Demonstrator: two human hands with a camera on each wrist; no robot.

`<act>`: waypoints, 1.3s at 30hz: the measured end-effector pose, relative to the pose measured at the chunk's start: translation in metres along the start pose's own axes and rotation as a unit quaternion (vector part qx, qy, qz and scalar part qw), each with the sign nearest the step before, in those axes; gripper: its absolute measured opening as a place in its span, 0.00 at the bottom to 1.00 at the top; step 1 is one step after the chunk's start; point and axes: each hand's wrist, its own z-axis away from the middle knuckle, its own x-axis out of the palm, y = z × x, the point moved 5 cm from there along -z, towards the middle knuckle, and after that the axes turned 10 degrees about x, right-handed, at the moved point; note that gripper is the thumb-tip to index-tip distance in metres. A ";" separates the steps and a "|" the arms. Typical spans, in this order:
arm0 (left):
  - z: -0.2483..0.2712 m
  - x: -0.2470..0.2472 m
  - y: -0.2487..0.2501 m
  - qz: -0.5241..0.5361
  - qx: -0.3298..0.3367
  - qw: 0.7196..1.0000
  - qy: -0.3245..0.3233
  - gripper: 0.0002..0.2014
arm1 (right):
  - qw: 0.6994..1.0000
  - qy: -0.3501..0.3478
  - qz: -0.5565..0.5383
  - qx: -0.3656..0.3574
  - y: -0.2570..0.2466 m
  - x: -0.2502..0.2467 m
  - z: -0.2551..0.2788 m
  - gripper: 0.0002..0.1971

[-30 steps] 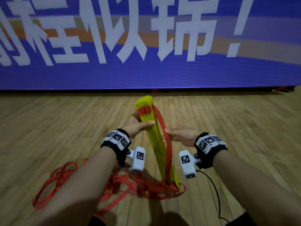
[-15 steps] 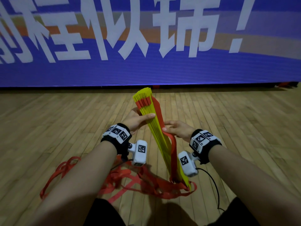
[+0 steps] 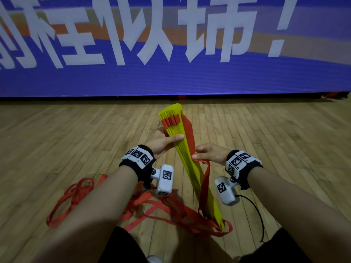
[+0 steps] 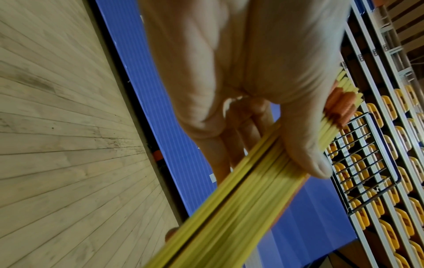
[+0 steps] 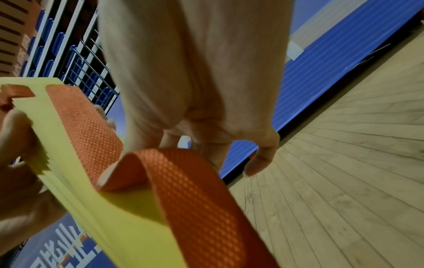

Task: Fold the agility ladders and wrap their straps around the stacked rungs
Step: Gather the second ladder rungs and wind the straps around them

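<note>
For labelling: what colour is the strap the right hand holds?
Orange-red strap, with a woven dotted texture; right wrist view shows it best.

Head view looks forward and down from above at the wooden floor (image 3: 57, 149) and blue banner (image 3: 171, 80). Each wrist view looks close along its hand toward the fingers. All three share the stacked rungs (image 3: 188, 160), floor and banner.

Yellow rungs (image 3: 187, 160) with a red, dot-woven strap (image 3: 206, 179); tan plank floor (image 3: 57, 139); at 12 o'clock, a blue banner (image 3: 133, 78) with white lettering.
</note>
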 end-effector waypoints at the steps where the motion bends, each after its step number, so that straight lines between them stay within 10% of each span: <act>1: -0.001 0.000 -0.001 0.000 -0.003 1.000 -0.002 0.13 | 1.000 0.000 0.005 -0.004 0.000 0.000 -0.001 0.07; 14: -0.013 -0.005 -0.012 0.026 -0.012 0.999 0.015 0.12 | 0.999 0.020 -0.003 -0.041 -0.001 0.001 -0.005 0.12; 22: -0.011 -0.005 -0.020 -0.118 -0.002 0.983 0.141 0.05 | 0.993 0.105 -0.026 -0.044 0.001 -0.007 -0.006 0.09; 39: -0.009 0.005 -0.022 -0.126 -0.009 0.983 0.132 0.16 | 0.989 0.130 -0.068 -0.023 0.002 -0.004 -0.013 0.07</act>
